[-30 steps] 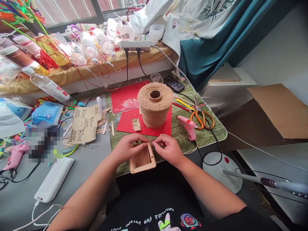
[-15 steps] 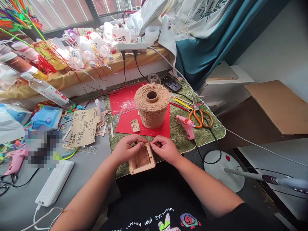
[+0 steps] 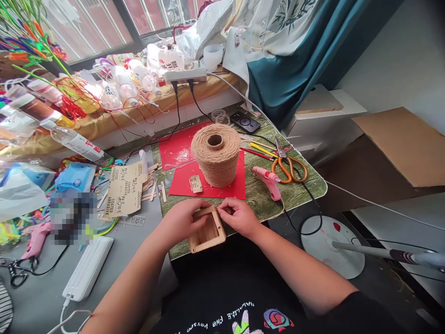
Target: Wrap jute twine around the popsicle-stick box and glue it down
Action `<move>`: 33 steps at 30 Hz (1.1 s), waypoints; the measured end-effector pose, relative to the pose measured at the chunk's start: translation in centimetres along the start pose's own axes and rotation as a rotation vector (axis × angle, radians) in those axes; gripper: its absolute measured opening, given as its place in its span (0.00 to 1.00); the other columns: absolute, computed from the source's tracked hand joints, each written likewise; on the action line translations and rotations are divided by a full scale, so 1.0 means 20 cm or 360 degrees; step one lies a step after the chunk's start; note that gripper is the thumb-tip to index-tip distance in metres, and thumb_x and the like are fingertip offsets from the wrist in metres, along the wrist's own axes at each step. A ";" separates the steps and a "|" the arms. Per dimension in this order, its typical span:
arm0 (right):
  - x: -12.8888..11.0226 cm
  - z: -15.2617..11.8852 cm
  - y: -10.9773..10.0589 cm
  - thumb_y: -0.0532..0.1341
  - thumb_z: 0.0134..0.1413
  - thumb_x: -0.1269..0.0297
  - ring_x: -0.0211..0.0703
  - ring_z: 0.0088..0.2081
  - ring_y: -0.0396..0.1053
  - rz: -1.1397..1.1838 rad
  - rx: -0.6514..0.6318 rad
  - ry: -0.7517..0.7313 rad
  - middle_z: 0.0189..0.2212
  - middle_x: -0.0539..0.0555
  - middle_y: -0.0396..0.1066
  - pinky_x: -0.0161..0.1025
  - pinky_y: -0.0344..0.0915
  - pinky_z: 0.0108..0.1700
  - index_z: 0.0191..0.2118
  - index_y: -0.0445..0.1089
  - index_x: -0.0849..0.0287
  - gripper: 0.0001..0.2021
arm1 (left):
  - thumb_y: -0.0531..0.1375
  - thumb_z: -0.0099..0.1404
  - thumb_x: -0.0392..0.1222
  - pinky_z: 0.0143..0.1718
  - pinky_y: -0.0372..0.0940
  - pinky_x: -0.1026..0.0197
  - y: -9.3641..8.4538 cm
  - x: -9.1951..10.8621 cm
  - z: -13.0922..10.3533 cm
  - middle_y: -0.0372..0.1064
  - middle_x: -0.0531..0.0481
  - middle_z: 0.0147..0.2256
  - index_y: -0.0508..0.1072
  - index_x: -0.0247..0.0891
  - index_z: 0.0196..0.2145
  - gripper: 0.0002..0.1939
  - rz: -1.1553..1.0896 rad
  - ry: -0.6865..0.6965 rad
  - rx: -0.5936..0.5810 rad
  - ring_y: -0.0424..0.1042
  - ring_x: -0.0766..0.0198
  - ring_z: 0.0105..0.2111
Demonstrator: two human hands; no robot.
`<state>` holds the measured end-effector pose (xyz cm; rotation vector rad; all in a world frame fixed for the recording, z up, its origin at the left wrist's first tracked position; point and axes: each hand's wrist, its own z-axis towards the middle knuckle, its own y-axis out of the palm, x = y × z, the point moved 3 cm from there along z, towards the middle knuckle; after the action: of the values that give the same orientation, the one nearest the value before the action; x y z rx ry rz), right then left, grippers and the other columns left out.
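A small open wooden box (image 3: 207,245) made of flat sticks lies tilted at the table's front edge. My left hand (image 3: 186,217) grips its left and far side, the thumb reaching over the rim to the inside. At the box's far right corner my right hand (image 3: 238,214) is closed, thumb and forefinger pinched together; what lies between them is too small to make out. Just beyond the hands a large spool of twine (image 3: 217,160) stands upright on red sheets (image 3: 179,185), beside a small piece of sandpaper (image 3: 195,183).
Right of the spool are a pink glue gun (image 3: 269,182), orange-handled scissors (image 3: 290,167), pens and a phone (image 3: 245,122). Sandpaper (image 3: 125,188), wooden sticks and a white power strip (image 3: 88,268) lie left. Bottles crowd the sill under another power strip (image 3: 186,75).
My left thumb has moved from the far rim down over the box's inside. My right hand keeps its pinch at the corner. The camera view has shifted slightly.
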<state>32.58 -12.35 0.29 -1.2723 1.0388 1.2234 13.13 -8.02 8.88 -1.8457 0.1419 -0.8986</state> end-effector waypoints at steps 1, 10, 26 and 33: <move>0.00 0.00 0.00 0.64 0.62 0.62 0.38 0.27 0.61 -0.0005 -0.0006 0.0000 0.25 0.48 0.68 0.34 0.58 0.30 0.34 0.76 0.57 0.07 | 0.61 0.67 0.39 0.39 0.66 0.58 -0.01 0.01 -0.01 0.78 0.50 0.40 0.76 0.44 0.45 0.10 0.0099 0.0000 0.0014 0.76 0.57 0.39; 0.03 0.00 0.01 0.64 0.63 0.60 0.37 0.26 0.61 -0.0010 -0.0006 0.0011 0.25 0.48 0.69 0.34 0.58 0.30 0.34 0.75 0.57 0.08 | 0.57 0.72 0.43 0.31 0.60 0.60 0.00 0.06 -0.04 0.77 0.51 0.34 0.73 0.43 0.36 0.07 0.0267 -0.0179 0.0125 0.74 0.59 0.32; -0.05 0.00 -0.03 0.64 0.65 0.61 0.44 0.38 0.74 -0.0135 -0.0011 -0.0072 0.36 0.53 0.78 0.40 0.70 0.42 0.43 0.78 0.56 0.07 | 0.59 0.68 0.39 0.44 0.70 0.56 0.07 0.00 0.02 0.81 0.52 0.44 0.79 0.49 0.47 0.14 -0.0088 -0.0189 0.0065 0.78 0.54 0.44; -0.24 -0.19 -0.21 0.62 0.67 0.69 0.53 0.51 0.74 -0.0818 0.0058 -0.0678 0.48 0.58 0.78 0.54 0.70 0.57 0.57 0.73 0.52 0.15 | 0.58 0.66 0.38 0.43 0.69 0.56 0.06 -0.02 0.01 0.81 0.53 0.44 0.79 0.49 0.46 0.14 -0.0066 -0.0208 0.0016 0.78 0.53 0.44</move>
<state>36.54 -16.12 5.22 -1.0931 0.3885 1.0037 13.29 -8.27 7.63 -1.8978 0.0177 -0.8026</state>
